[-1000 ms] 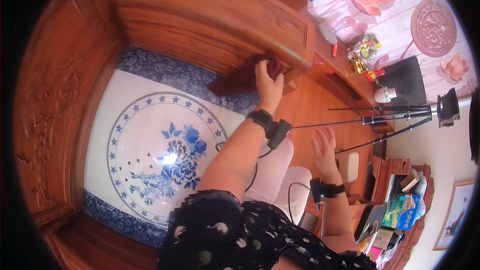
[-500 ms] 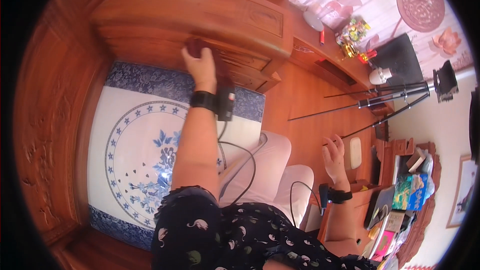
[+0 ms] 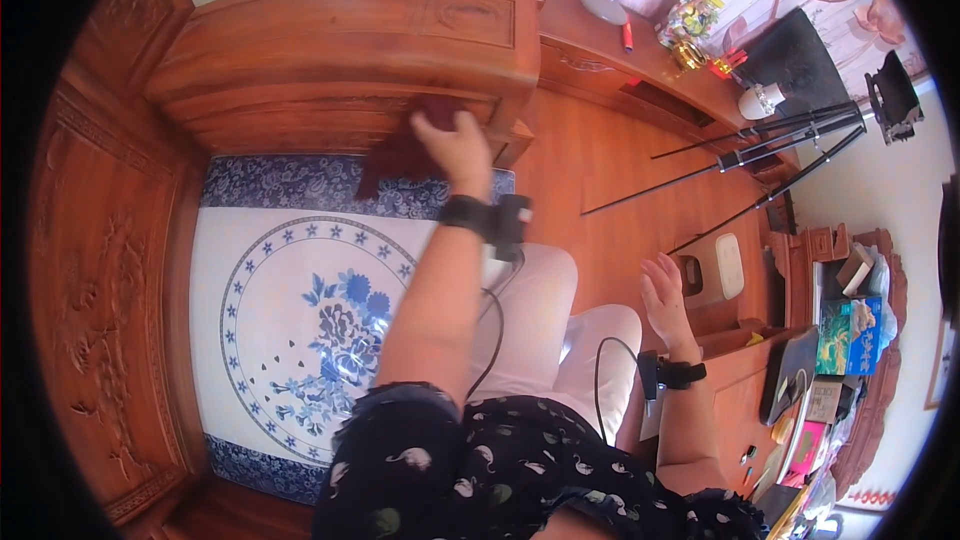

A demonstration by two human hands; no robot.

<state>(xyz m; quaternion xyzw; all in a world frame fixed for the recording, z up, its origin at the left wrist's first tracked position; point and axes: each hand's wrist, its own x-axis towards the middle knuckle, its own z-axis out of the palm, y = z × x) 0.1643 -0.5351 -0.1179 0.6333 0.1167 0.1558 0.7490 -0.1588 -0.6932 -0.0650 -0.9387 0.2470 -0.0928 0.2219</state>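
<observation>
My left hand (image 3: 458, 148) is closed on a dark red cloth (image 3: 400, 152), slightly blurred by motion. The cloth lies against the inner side of the carved wooden armrest (image 3: 350, 35), and its loose end hangs down over the blue patterned border of the seat cushion (image 3: 275, 185). Both of my wrists wear black straps with small boxes and cables. Away to the right, my right hand (image 3: 668, 302) is raised with its fingers stretched out. It holds nothing and touches nothing that I can see.
A carved wooden backrest (image 3: 110, 320) rises on the left. Beyond the armrest runs a low wooden cabinet (image 3: 590, 50) with ornaments. A black tripod (image 3: 740, 155) stands on the wooden floor at right, near a light-coloured bin (image 3: 715, 275) and a cluttered desk (image 3: 740, 380).
My left hand has moved right along the armrest with the cloth, whose loose end now trails to the lower left. My right hand stays raised. The whole view has shifted a little.
</observation>
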